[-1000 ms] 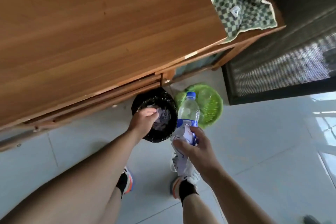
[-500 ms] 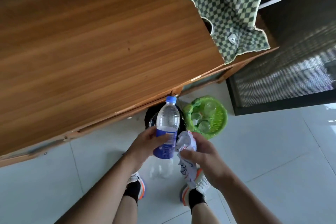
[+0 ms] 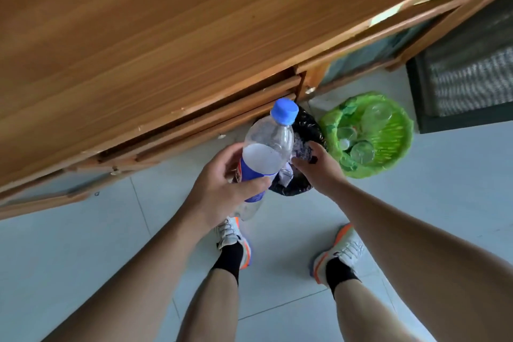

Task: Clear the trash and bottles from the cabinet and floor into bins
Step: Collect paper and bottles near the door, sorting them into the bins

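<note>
My left hand [image 3: 219,186] grips a clear plastic bottle [image 3: 266,147] with a blue cap and blue label, held upright in front of the cabinet's lower edge. My right hand [image 3: 316,169] is over the black-lined bin [image 3: 309,126], with its thumb and fingers closed around crumpled white printed paper [image 3: 302,149]. More white paper [image 3: 286,176] shows just under the fingers, inside the bin. To the right of the black bin, a green bin [image 3: 394,153] on the floor holds several clear bottles [image 3: 361,151].
The wooden cabinet [image 3: 166,36] overhangs both bins and fills the upper view. A dark mesh panel [image 3: 469,78] stands at the far right. My feet in white and orange shoes [image 3: 230,236] are on the pale tiled floor [image 3: 458,203].
The bottle has passed from my right hand to my left. My right hand has carried the crumpled paper forward over the black bin. The view has tilted down and moved closer.
</note>
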